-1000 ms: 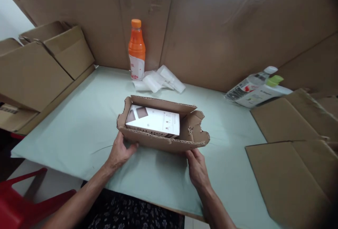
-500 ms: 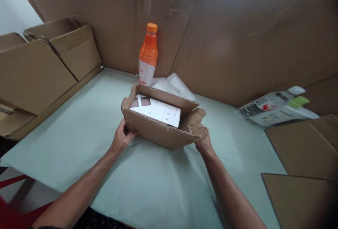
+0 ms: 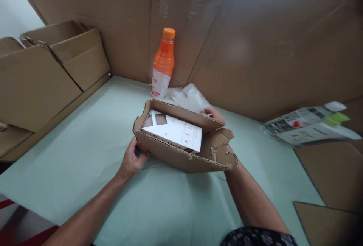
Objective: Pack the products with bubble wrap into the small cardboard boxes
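An open-topped cardboard box (image 3: pixel 170 154) is tilted on the pale green cloth, with a white printed carton (image 3: pixel 172 130) inside it. My left hand (image 3: pixel 132 161) is closed on the box's lower left corner, its thumb against the front wall. Past the box's right end, my right hand (image 3: pixel 214 114) reaches round to the back. Its visible fingers are bent and slightly apart at the edge of a clear plastic bag (image 3: pixel 194 98); the palm is hidden by the box. Just behind the box stands an orange-capped bottle (image 3: pixel 163 64) with orange contents.
Folded cardboard boxes (image 3: pixel 42 83) line the left edge. A tall cardboard panel (image 3: pixel 255 45) closes off the back. At right lie a clear plastic bottle (image 3: pixel 297 119) and a white bottle with a green cap (image 3: pixel 314 130), near flat cardboard pieces (image 3: pixel 331 174).
My right hand has let go of the box's right end and moved behind it to the plastic bag. My left hand stays on the box. The view has shifted slightly.
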The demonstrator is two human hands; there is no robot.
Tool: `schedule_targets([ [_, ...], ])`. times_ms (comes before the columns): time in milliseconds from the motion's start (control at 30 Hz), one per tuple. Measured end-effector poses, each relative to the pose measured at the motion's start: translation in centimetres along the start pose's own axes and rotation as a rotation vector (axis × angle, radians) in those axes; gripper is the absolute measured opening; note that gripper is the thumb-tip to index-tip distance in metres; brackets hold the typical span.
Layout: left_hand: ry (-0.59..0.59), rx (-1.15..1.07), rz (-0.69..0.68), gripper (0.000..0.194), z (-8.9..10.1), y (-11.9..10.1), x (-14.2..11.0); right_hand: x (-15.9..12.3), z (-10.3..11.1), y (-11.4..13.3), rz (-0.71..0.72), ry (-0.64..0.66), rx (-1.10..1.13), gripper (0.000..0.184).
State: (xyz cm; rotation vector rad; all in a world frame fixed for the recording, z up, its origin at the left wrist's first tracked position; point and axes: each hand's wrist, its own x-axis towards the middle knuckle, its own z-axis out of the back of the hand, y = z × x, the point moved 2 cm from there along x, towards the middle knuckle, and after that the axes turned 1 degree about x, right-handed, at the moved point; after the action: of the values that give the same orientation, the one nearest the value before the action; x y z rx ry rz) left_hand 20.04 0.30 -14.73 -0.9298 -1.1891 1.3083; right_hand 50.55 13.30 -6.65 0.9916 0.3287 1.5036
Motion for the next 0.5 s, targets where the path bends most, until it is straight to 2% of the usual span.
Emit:
schedule_targets([
  [67,0.0,-0.008,0.0,0.048,0.1,-0.1,0.1,-2.0,4.0,-1.7,0.027,-0.116,-0.095,0.026],
  [133,-0.002,-0.02,-0.008,0.052,0.2,-0.3,0.1,-5.8,7.9,-3.5,0.104,-0.217,-0.236,0.023],
  [200,-0.01,-0.022,-0.012,0.054,0.3,-0.4,0.2,-10.9,11.0,-5.1,0.166,-0.196,-0.348,0.021],
  [233,-0.014,-0.018,-0.009,0.053,0.4,-0.4,0.3,-13.5,12.1,-5.7,0.179,-0.119,-0.374,0.021],
  [300,-0.023,0.0,0.002,0.048,0.6,-0.6,0.3,-18.2,13.5,-6.2,0.181,0.096,-0.391,0.023],
  [367,-0.027,0.033,0.01,0.041,1.0,-0.9,0.4,-21.5,14.3,-5.6,0.163,0.24,-0.378,0.028],
  [433,-0.021,0.083,0.022,0.034,1.5,-1.3,0.3,-22.6,14.4,-4.0,0.133,0.222,-0.336,0.031],
  [500,-0.038,0.159,0.045,0.035,2.0,-1.9,0.0,-22.0,13.7,-1.9,0.11,0.132,-0.261,0.028],
])
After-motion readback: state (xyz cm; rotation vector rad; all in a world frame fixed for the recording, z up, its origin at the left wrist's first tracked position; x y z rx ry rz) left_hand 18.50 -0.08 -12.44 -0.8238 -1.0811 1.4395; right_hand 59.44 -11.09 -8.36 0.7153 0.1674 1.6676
